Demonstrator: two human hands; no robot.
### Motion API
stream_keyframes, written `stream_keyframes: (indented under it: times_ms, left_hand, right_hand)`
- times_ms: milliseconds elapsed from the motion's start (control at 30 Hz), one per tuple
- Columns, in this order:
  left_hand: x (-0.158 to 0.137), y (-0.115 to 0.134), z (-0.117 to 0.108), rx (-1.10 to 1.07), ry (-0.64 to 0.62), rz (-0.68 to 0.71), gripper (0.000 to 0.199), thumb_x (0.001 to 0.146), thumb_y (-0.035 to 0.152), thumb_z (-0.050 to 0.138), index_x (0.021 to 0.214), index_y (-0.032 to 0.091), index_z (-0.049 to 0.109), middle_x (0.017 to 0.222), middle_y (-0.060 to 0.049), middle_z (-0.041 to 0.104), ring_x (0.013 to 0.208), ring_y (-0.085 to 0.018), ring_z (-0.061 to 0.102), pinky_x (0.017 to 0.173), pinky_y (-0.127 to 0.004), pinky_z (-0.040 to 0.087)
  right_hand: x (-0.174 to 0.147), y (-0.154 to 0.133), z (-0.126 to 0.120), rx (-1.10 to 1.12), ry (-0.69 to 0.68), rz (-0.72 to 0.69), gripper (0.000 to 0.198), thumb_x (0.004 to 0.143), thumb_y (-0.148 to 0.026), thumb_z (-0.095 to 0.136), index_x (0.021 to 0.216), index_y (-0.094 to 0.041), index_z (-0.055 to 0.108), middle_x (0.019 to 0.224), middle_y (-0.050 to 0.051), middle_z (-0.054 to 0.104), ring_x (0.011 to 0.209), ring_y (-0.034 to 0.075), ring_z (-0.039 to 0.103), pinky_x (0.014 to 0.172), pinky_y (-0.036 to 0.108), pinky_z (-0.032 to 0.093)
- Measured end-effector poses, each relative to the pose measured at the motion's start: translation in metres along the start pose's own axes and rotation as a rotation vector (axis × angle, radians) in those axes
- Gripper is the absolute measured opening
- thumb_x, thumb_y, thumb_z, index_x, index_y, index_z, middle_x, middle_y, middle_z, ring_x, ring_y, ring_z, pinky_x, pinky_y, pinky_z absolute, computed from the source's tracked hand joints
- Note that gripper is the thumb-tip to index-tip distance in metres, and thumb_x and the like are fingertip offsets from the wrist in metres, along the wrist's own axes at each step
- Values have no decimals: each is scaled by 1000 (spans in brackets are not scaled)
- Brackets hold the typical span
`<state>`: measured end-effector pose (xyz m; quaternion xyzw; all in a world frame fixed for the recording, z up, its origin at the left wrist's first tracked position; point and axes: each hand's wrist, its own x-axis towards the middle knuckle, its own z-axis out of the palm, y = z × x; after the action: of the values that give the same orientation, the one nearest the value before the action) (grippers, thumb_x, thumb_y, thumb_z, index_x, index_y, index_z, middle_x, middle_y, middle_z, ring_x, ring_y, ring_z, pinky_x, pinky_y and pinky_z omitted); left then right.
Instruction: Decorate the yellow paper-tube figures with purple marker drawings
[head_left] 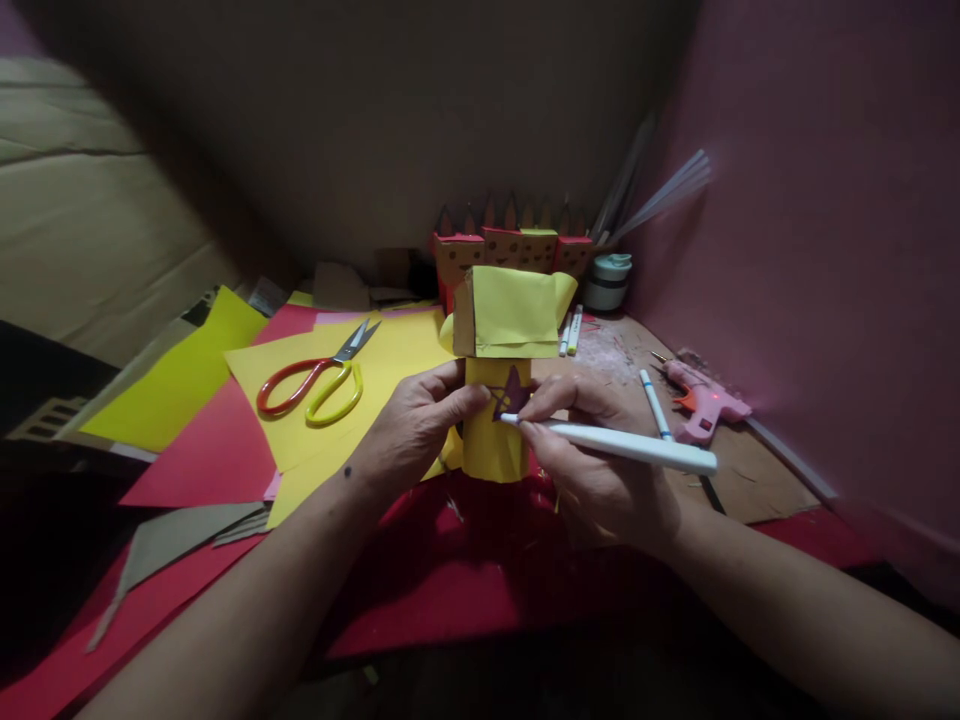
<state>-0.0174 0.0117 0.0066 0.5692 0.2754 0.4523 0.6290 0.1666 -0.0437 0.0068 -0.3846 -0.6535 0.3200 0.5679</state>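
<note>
A yellow paper figure (496, 445) stands upright in the middle, with a boxy yellow top (516, 305) whose left side shows bare cardboard. My left hand (431, 415) grips its body from the left, thumb across the front. In my right hand (589, 440) is a white marker (637, 446), its tip touching the body's front. A dark purple star-like drawing (510, 390) is there, partly filled in. The far side of the figure and some fingers behind it are hidden.
Scissors (334, 375) lie on yellow paper (405, 340) to the left. At right are a pink glue gun (709, 398) with a red light, another marker (655, 402) and a lidded jar (607, 282). Cardboard figures (502, 250) stand at the back beside clear glue sticks (667, 195).
</note>
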Motion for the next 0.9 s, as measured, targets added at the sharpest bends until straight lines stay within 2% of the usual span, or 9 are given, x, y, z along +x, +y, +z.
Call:
stream_keyframes:
  times_ms: [433, 533, 767, 900]
  left_hand:
    - [1, 1, 0, -13, 3, -13, 41, 79, 44, 83, 111, 19, 80, 111, -12, 79, 105, -30, 71, 94, -38, 53]
    - [0, 1, 0, -14, 2, -15, 40, 80, 43, 83, 111, 19, 80, 112, -11, 79, 106, -30, 71, 95, -39, 53]
    - [1, 1, 0, -2, -9, -3, 41, 81, 42, 81, 114, 18, 79, 112, -12, 79, 101, -29, 72, 91, -38, 53]
    - [1, 1, 0, -4, 5, -2, 40, 81, 42, 82, 114, 19, 80, 110, -11, 80, 99, -28, 72, 92, -38, 52]
  right_hand:
    - [1, -1, 0, -7, -13, -46, 8, 84, -17, 68, 81, -23, 63, 75, -1, 65, 58, 12, 55, 55, 27, 43]
    - [1, -1, -1, -9, -34, -38, 8, 86, -18, 68, 81, -23, 63, 77, 0, 66, 63, 13, 58, 59, 27, 46]
    - [2, 0, -1, 3, -25, -105, 8, 85, -17, 70, 82, -23, 65, 80, 0, 65, 66, 13, 59, 61, 27, 47]
    - [1, 0, -1, 71, -35, -69, 9, 87, -19, 69, 83, -24, 63, 72, -2, 62, 62, 15, 56, 60, 30, 47]
